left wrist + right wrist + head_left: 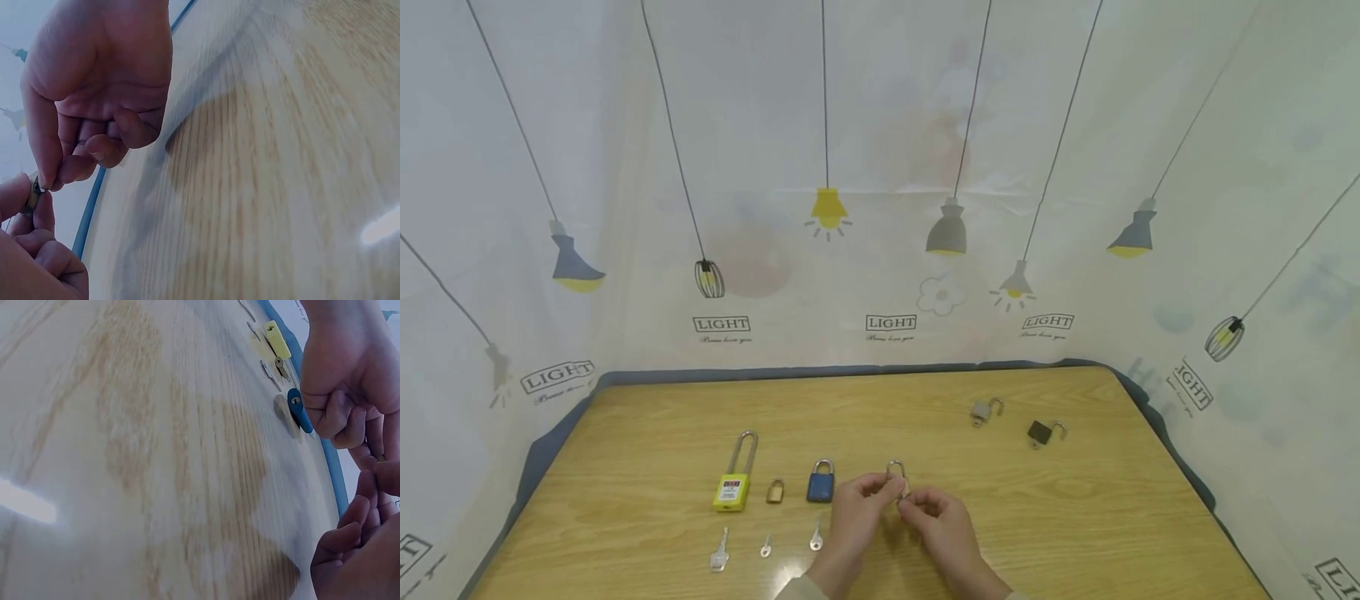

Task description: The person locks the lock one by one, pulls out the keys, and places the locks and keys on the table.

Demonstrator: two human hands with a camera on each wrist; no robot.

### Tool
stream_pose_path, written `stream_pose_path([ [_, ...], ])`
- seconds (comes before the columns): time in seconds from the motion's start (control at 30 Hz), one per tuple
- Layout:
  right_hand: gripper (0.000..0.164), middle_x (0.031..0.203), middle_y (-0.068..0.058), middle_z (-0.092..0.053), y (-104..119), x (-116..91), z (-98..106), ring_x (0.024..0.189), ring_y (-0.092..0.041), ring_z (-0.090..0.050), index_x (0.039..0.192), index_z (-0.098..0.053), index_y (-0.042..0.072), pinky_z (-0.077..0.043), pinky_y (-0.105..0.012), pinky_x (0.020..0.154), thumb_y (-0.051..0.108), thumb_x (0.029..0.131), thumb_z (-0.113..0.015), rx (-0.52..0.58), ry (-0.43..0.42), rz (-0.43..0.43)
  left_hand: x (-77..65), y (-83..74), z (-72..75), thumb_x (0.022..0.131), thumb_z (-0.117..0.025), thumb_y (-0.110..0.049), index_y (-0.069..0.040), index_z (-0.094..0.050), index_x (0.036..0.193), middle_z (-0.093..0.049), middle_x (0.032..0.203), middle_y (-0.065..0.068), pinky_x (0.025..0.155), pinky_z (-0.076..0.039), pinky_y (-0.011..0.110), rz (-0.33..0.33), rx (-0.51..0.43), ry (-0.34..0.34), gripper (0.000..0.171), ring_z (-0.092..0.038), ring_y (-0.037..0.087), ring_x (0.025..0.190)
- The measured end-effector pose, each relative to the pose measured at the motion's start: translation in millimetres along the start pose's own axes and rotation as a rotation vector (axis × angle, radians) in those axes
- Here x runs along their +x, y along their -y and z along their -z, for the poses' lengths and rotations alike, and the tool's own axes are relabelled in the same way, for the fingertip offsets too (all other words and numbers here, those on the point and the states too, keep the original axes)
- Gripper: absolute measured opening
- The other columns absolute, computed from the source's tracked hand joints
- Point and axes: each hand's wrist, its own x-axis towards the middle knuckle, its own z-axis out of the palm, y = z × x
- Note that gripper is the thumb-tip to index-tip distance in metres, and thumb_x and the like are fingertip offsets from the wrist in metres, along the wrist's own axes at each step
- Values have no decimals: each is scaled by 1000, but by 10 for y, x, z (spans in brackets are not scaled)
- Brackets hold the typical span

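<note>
In the head view, a small padlock (905, 484) with its shackle pointing up is held between both hands near the table's middle. My left hand (859, 510) grips its body between thumb and fingers, covering much of it. Against the lower end of the body, my right hand (942, 527) pinches a small key, mostly hidden by the fingertips. The left wrist view shows the padlock's brass-coloured underside (33, 196) between the left thumb and finger, with the right fingertips (50, 181) touching it. Beside the left hand stands a blue padlock (821, 485).
Left of the hands lie a yellow long-shackle padlock (731, 492) and a small brass padlock (775, 492). Nearer the front are three keys, including a large one (719, 557). At the back right, a grey padlock (981, 412) and a black padlock (1039, 432) have open shackles.
</note>
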Motion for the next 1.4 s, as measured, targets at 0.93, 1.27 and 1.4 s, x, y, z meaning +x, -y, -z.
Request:
stream_pose_path([
  [0.93, 22, 80, -1, -63, -4, -65, 16, 78, -17, -55, 90, -66, 1, -44, -31, 71, 22, 84, -70, 0, -22, -41, 93, -147, 89, 83, -69, -47, -14, -71, 99, -68, 98, 1, 82, -46, 38, -18, 34, 2, 37, -56, 18, 97],
  [1.27, 17, 77, -1, -62, 10, -101, 31, 78, -17, -53, 85, -66, 4, -42, -30, 72, 20, 83, -70, -70, -48, -13, 89, -124, 138, 85, -69, -38, -12, -70, 101, -70, 102, 3, 91, -46, 49, -3, 135, 11, 31, -59, 22, 103],
  [1.4, 17, 76, -1, -61, 13, -101, 43, 77, -17, -53, 83, -66, 4, -42, -30, 71, 20, 84, -69, -96, -38, -4, 76, -108, 162, 83, -70, -37, -15, -72, 97, -70, 99, 1, 85, -50, 46, -35, 323, -32, 26, -62, 19, 95],
])
